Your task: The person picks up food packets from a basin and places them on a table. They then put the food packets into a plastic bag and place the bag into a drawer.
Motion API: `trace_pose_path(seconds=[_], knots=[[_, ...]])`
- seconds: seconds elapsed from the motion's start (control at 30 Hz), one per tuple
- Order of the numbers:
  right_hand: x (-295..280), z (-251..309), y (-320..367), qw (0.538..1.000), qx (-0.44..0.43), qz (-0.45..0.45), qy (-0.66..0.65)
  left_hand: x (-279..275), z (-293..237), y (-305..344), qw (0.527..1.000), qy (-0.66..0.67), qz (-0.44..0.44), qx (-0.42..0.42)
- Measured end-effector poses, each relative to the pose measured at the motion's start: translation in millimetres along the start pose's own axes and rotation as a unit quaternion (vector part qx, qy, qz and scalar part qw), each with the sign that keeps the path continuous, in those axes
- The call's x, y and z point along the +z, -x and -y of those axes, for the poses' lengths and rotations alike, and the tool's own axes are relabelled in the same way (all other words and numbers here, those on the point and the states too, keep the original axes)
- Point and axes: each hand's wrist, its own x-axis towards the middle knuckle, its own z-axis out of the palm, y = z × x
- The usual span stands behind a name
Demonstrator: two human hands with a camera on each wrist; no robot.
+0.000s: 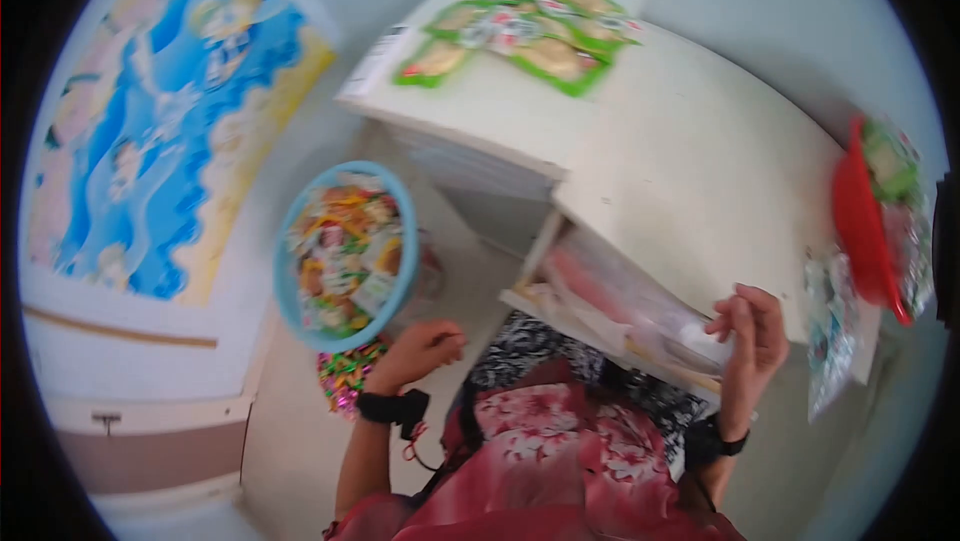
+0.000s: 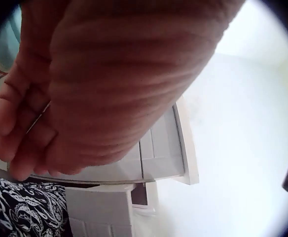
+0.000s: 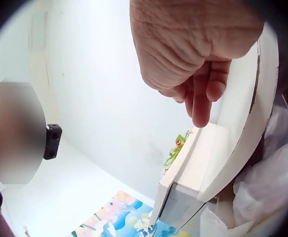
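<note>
My left hand (image 1: 420,353), fingers loosely bent and holding nothing, hovers beside the light blue basket (image 1: 283,286) heaped with small wrapped snacks (image 1: 345,251). Its palm and curled fingertips fill the top left of the left wrist view. The right hand (image 1: 750,341) is raised over the right end of a pulled-out drawer (image 1: 520,303), its fingers relaxed with nothing between them. Inside that drawer lie clear plastic bags (image 1: 640,306) and something reddish. From the right wrist, the hand (image 3: 198,54) appears above the white tabletop's edge, with crumpled plastic (image 3: 270,187) in the drawer below.
Green-edged snack packs (image 1: 550,56) lie on the white desk (image 1: 690,131) at the back. A red basin (image 1: 862,226) with packets stands at the right, a shiny bag (image 1: 830,331) hanging by it. Colourful wrapped candies (image 1: 348,371) sit below the basket. A blue poster (image 1: 170,131) covers the left wall.
</note>
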Motion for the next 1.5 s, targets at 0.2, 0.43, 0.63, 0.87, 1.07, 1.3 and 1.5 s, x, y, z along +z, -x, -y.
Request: trace_pose_path(seconds=[0.2, 0.43, 0.63, 0.87, 1.07, 1.3, 1.5], knots=[[-13.9, 7.2, 21.5, 0.998, 0.028, 0.006, 0.05, 14.9, -55.0, -24.1, 0.988, -0.015, -0.115, 0.106], [-12.0, -12.5, 40.9, 0.958, -0.061, 0.108, 0.257, 68.9, -115.0, -42.6, 0.958, 0.017, -0.146, 0.248], [-3.6, -43.9, 42.9, 0.916, -0.089, 0.104, 0.378, 101.8, -155.7, -72.5, 0.899, -0.18, -0.031, 0.397], [15.2, -72.9, 34.2, 0.895, -0.117, 0.145, 0.405, 132.6, -152.1, -85.9, 0.856, -0.355, 0.017, 0.375], [18.6, -66.4, 46.2, 0.908, -0.096, 0.198, 0.357, 129.1, -146.8, -86.7, 0.843, -0.407, 0.026, 0.349], [-6.6, -57.7, 49.1, 0.927, -0.086, 0.22, 0.292, 123.3, -153.7, -86.8, 0.871, -0.374, 0.049, 0.314], [-44.8, -61.4, 41.9, 0.904, -0.058, 0.195, 0.377, 113.1, -149.5, -79.1, 0.912, -0.289, 0.013, 0.29]])
